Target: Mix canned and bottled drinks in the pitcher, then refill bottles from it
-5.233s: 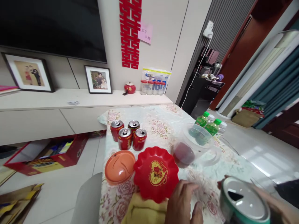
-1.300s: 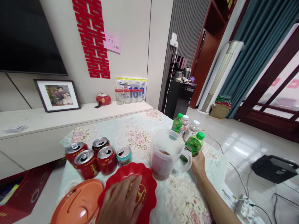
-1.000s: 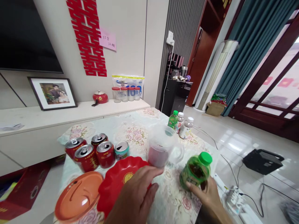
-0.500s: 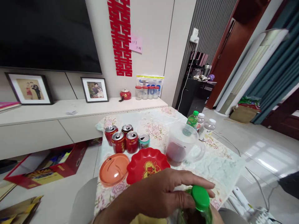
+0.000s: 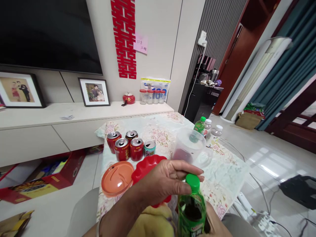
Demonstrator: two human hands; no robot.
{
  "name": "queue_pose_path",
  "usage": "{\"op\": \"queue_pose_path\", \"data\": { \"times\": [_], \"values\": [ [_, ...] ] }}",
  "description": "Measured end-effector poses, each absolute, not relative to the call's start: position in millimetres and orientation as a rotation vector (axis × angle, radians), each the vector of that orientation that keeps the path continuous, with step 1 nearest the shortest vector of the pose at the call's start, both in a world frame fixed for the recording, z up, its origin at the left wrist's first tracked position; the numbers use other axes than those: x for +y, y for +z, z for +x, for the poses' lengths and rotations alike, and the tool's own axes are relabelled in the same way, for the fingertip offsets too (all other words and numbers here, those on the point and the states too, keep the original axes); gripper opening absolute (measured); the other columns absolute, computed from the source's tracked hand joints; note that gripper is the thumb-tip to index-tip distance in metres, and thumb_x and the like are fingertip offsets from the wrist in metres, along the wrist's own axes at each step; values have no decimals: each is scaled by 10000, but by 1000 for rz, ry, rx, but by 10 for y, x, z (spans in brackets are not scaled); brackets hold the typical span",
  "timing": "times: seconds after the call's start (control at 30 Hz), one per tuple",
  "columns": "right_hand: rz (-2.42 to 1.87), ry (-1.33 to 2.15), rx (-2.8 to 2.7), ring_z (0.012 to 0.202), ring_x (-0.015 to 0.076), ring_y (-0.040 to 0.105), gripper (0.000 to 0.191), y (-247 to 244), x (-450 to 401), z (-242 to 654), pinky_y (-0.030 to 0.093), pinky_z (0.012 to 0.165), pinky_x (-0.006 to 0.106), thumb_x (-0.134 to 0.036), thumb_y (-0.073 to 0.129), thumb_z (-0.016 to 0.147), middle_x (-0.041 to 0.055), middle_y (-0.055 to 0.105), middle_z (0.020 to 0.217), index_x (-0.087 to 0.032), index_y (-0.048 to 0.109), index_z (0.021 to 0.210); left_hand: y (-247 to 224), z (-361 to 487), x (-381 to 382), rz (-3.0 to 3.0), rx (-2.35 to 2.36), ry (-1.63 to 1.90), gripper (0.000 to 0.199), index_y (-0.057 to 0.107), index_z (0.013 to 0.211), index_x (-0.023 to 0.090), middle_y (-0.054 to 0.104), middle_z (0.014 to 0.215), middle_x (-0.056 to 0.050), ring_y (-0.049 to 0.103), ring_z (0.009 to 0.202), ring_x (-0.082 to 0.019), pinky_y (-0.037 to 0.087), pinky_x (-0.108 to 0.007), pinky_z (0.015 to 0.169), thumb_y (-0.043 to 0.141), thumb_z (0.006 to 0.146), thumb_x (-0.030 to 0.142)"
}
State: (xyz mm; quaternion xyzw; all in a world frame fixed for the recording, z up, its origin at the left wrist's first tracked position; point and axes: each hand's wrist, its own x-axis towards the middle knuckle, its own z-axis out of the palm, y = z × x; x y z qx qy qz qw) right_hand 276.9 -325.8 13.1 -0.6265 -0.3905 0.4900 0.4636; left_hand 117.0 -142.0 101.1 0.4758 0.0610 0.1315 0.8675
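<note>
A green plastic bottle (image 5: 192, 214) with dark liquid stands upright in front of me at the table's near edge. My left hand (image 5: 168, 181) reaches over from the left, its thumb and fingers around the green bottle cap (image 5: 193, 183). Low on the right, my right hand (image 5: 214, 223) grips the bottle's body, its fingers mostly hidden behind it. Just beyond my left hand lies a red scalloped plate (image 5: 145, 168), partly covered by the hand. A clear plastic pitcher (image 5: 189, 144) stands behind the bottle. An orange lid (image 5: 117, 179) lies left of the plate.
Several drink cans (image 5: 122, 149) stand together on the flowered tablecloth (image 5: 160, 136). Small bottles (image 5: 214, 133) line the table's right edge. Lidded jars (image 5: 149, 97) and a red pot (image 5: 128, 98) sit on the white cabinet. A power strip (image 5: 265, 220) and cables lie on the floor.
The bottle has risen into view and shifted left, with both hands on it. My left hand has moved up and left with the cap. The camera view has shifted slightly.
</note>
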Motion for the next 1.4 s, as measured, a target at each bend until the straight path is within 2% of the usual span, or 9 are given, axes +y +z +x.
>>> {"op": "queue_pose_path", "data": {
  "times": [0.1, 0.27, 0.43, 0.53, 0.73, 0.93, 1.17, 1.23, 1.4],
  "values": [
    [-1530, 1171, -909, 1408, 441, 521, 943, 50, -3246, 2798, 385, 1179, 520, -411, 892, 528, 158, 653, 1441, -189, 635, 1407, 1042, 1198, -1426, 987, 197, 336, 592, 781, 1104, 155, 781, 1093, -110, 716, 1022, -198, 537, -313, 915, 1015, 579, 294],
    [-1494, 1067, -1051, 1365, 465, 543, 899, 193, -3128, 2746, 418, 1150, 530, -522, 860, 561, 150, 668, 1411, -189, 672, 1375, 1140, 1266, -1519, 1123, 350, 483, 475, 750, 1028, 145, 641, 931, -20, 605, 819, -138, 467, -262, 731, 925, 593, 217],
    [-1496, 982, -1154, 1332, 441, 582, 913, 348, -3065, 2708, 463, 1115, 489, -638, 819, 622, 133, 721, 1305, -213, 649, 1412, 1250, 1198, -1537, 1630, 439, 499, 421, 787, 1114, 209, 602, 1107, -53, 600, 1003, -227, 485, -375, 923, 829, 733, 382],
    [-1511, 963, -1192, 1302, 445, 605, 914, 360, -3081, 2737, 497, 1079, 481, -677, 807, 618, 116, 743, 1256, -235, 654, 1403, 1267, 1112, -1472, 1755, 326, 405, 451, 769, 1216, 210, 644, 1120, -69, 622, 1030, -239, 498, -382, 946, 762, 812, 410],
    [-1557, 953, -1248, 1265, 442, 628, 810, 404, -3090, 2756, 508, 1063, 476, -546, 820, 643, 98, 759, 1233, -260, 673, 1386, 1155, 1097, -1355, 1576, 116, 359, 424, 764, 1259, 283, 646, 1187, -62, 642, 1039, -195, 524, -325, 893, 683, 845, 237],
    [-1555, 900, -1234, 1226, 419, 634, 739, 420, -3057, 2769, 505, 1054, 464, -457, 802, 634, 94, 757, 1213, -226, 705, 1329, 1168, 1188, -1484, 1557, 383, 555, 291, 767, 989, 175, 585, 945, -24, 533, 759, -143, 448, -279, 659, 812, 741, 320],
    [-1550, 888, -1258, 1134, 378, 648, 616, 406, -3011, 2863, 480, 1039, 424, -376, 763, 611, 82, 747, 1158, -219, 732, 1205, 1078, 1286, -1596, 1416, 508, 572, 407, 559, 854, 210, 481, 673, 70, 437, 638, -123, 329, -236, 551, 885, 671, 370],
    [-1551, 885, -1278, 1143, 378, 642, 627, 376, -3023, 2886, 479, 1035, 419, -376, 755, 610, 82, 741, 1169, -223, 724, 1217, 1047, 1300, -1599, 1398, 494, 591, 398, 571, 898, 213, 479, 693, 72, 445, 648, -121, 343, -233, 558, 873, 678, 350],
    [-1594, 884, -1222, 1144, 384, 637, 649, 319, -3084, 2912, 480, 1022, 422, -371, 772, 596, 79, 742, 1156, -241, 726, 1230, 1112, 1201, -1530, 1605, 380, 460, 449, 704, 1222, 211, 488, 949, 15, 469, 692, -97, 405, -251, 608, 698, 773, 222]
  ]
}}
